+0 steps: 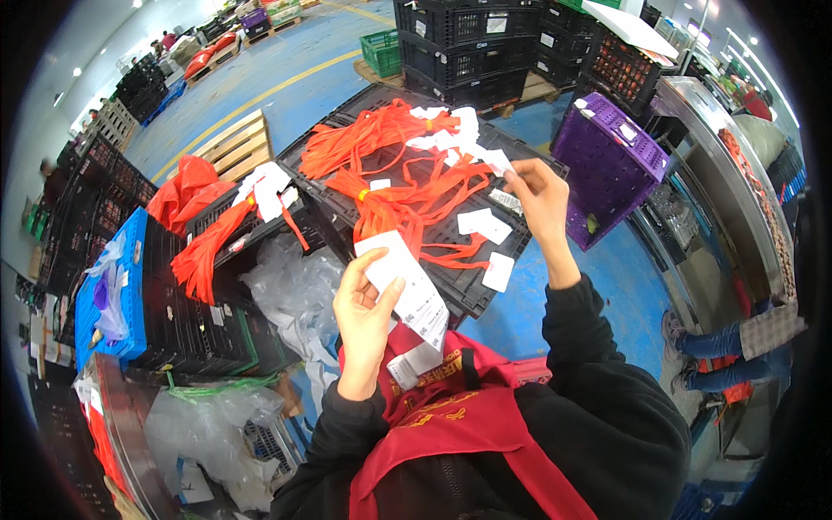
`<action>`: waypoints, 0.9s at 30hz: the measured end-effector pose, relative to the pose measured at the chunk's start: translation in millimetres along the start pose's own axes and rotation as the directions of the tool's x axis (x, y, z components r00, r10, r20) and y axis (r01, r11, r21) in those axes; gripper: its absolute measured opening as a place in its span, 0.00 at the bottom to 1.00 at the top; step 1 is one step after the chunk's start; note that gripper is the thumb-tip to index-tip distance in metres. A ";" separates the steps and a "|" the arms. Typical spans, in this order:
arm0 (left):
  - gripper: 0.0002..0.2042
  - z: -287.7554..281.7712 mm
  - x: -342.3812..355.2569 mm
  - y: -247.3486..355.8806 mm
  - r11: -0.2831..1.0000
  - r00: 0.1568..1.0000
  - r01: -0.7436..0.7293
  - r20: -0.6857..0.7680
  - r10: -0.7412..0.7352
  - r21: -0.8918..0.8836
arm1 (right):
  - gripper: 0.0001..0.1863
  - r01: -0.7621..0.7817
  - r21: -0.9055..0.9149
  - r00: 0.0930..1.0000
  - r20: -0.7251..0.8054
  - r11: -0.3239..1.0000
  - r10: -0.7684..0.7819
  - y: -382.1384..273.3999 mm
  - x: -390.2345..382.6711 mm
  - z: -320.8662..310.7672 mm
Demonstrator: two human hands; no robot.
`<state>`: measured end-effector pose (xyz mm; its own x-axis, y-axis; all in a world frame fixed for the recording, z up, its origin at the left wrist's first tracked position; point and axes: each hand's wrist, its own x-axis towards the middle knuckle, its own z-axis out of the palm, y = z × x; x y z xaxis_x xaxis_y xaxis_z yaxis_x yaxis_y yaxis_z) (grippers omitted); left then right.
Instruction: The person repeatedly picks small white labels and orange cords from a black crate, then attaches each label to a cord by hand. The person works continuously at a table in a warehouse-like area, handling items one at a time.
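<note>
My left hand (364, 312) grips a folded strip of white printed labels (407, 295) that hangs over my red apron (468, 416). My right hand (537, 191) pinches a small white tag (496, 161) at the back right of a black crate top (468, 286). On that crate lie bunches of orange straps (347, 143) with yellow bands and white tags, plus loose white tags (485, 225). Another bundle of orange straps (204, 264) with tags rests to the left.
A purple crate (611, 165) stands right, beside a steel conveyor (745, 208). A person's legs (719, 347) show at right. Blue crate (113, 286), plastic bags (277, 286) and wooden pallet (238, 139) sit left. Stacked black crates (459, 48) stand behind.
</note>
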<state>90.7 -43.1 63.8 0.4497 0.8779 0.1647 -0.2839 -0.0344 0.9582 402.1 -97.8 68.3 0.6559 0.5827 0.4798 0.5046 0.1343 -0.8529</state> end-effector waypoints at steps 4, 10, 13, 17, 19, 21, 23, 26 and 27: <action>0.33 -0.3 -1.6 1.8 0.994 0.993 0.102 0.050 -0.104 0.032 | 0.07 -0.034 0.154 0.993 0.119 0.988 0.016 -41.3 -44.8 10.0; 0.27 7.5 -9.9 -0.6 0.992 0.981 0.125 0.150 -0.123 0.000 | 0.06 -0.049 0.252 0.963 0.268 0.967 -0.021 -59.1 -74.1 31.7; 0.21 -1.1 -8.1 -6.0 0.973 0.986 0.115 0.097 -0.136 0.202 | 0.05 -0.053 0.274 0.965 0.262 0.960 -0.022 -59.4 -80.8 37.6; 0.19 -6.9 -4.2 -10.6 0.979 0.993 0.096 0.048 -0.106 0.178 | 0.06 -0.093 0.290 0.966 0.258 0.953 0.016 -57.4 -86.4 43.1; 0.20 -2.1 -4.4 -10.7 0.993 0.999 0.033 0.034 -0.037 0.118 | 0.06 -0.097 0.287 0.968 0.250 0.953 0.023 -56.6 -88.3 45.3; 0.22 5.9 -6.1 -10.6 0.999 1.000 0.014 -0.026 -0.013 0.037 | 0.06 -0.100 0.281 0.970 0.241 0.954 0.031 -56.6 -89.9 47.1; 0.23 11.0 -8.3 -10.6 0.996 0.996 -0.044 -0.086 0.038 -0.079 | 0.06 -0.102 0.274 0.972 0.232 0.956 0.038 -57.6 -91.0 48.3; 0.21 5.0 -6.9 -10.9 0.998 0.993 0.059 -0.101 -0.062 -0.028 | 0.06 -0.097 0.256 0.969 0.247 0.962 0.032 -60.0 -92.1 48.9; 0.19 2.2 -6.2 -12.4 0.999 0.995 0.052 -0.086 -0.051 0.010 | 0.06 -0.094 0.258 0.967 0.251 0.962 0.028 -60.7 -92.2 49.1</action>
<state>93.4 -49.1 51.4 0.3892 0.9162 0.0952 -0.2514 0.0063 0.9679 283.4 -120.3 65.8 0.5073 0.7690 0.3889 0.2787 0.2806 -0.9185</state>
